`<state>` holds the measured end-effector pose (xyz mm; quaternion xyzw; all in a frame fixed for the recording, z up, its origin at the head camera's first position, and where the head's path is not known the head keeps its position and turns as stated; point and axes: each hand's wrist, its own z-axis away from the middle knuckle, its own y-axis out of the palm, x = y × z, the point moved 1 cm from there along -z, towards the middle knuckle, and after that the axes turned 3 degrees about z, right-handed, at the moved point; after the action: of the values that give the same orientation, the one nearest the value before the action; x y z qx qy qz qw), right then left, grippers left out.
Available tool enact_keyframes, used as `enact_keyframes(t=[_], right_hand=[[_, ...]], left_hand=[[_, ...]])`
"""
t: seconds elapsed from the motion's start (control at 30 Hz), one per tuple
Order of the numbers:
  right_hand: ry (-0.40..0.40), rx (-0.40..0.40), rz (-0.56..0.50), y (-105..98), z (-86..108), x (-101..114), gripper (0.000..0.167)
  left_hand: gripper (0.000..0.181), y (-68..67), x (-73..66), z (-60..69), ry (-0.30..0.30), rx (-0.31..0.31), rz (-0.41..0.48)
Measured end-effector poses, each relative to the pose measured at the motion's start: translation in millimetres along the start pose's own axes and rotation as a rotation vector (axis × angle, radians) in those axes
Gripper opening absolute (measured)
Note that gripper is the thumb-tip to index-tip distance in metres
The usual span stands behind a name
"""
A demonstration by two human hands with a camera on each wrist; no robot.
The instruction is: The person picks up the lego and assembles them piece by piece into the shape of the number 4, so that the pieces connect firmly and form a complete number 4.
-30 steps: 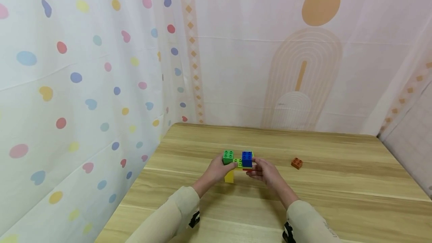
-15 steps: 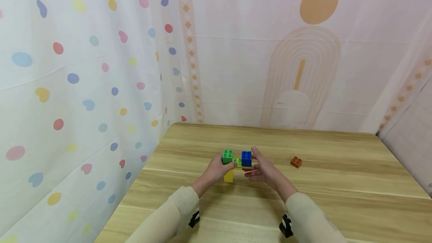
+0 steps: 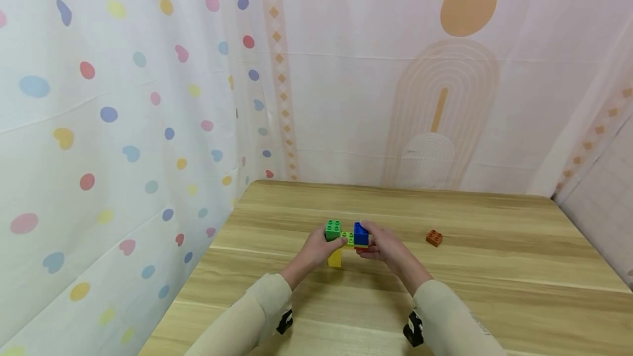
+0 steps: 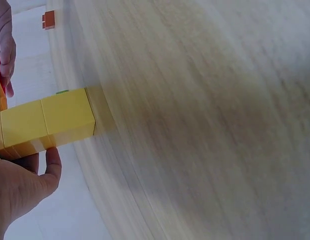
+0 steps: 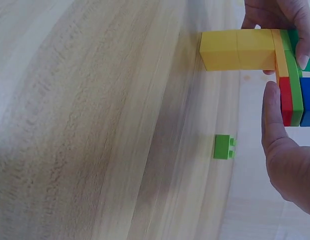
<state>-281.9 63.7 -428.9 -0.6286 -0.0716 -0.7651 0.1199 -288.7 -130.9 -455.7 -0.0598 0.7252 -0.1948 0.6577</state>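
Note:
A toy brick build has a yellow brick column [image 5: 237,49] below, thin orange [image 5: 279,55] and red [image 5: 286,100] pieces above it, then a lime plate [image 3: 348,239]. On the plate sit a green brick [image 3: 333,229] at the left and a blue brick [image 3: 361,233] at the right. My left hand [image 3: 315,250] grips the left end, its thumb on the lime plate. With fingers under the red piece and a digit on top of the blue brick, my right hand [image 3: 390,249] pinches the right end. The column's foot is at or very near the table.
An orange-brown brick [image 3: 434,238] lies on the wooden table [image 3: 494,268], right of my hands. Behind the build, a loose lime brick [image 5: 223,146] shows in the right wrist view. Patterned curtains [image 3: 346,70] hang behind and left of the table.
My right hand lifted its upper digit away from the blue brick's side, then brought it down onto the brick's top. My left hand and the build have hardly moved.

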Motion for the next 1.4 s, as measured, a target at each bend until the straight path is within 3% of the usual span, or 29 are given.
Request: enact_keyframes(t=[0.33, 0.57, 0.73, 0.93, 1.07, 1.23, 1.4], right_hand=[[0.008, -0.016, -0.029, 1, -0.1, -1, 0.055], [0.038, -0.069, -0.045, 4, -0.6, -9, 0.060], [0.028, -0.050, -0.045, 4, 0.5, -10, 0.063], [0.006, -0.005, -0.050, 0, 0.0, -11, 0.071], [0.010, 0.014, -0.052, -2, 0.0, -14, 0.083], [0.010, -0.026, -0.052, -13, 1.9, -16, 0.097], [-0.026, -0.092, 0.036, -43, 2.5, -17, 0.094]], left_hand=[[0.024, 0.2, -2.1, -0.2, 0.024, 0.009, -0.027], [0.034, -3.5, -0.3, 6.2, 0.003, 0.026, -0.024], [0.049, -12.3, 8.8, 8.2, 0.027, 0.084, -0.005], [0.041, -20.0, 16.0, 4.9, 0.082, 0.117, -0.014], [0.036, -19.9, 17.4, 4.2, 0.080, 0.123, -0.019], [0.038, -19.3, 19.7, 3.3, 0.072, 0.124, -0.010], [0.038, -20.4, 15.3, 6.7, 0.064, 0.125, -0.010]])
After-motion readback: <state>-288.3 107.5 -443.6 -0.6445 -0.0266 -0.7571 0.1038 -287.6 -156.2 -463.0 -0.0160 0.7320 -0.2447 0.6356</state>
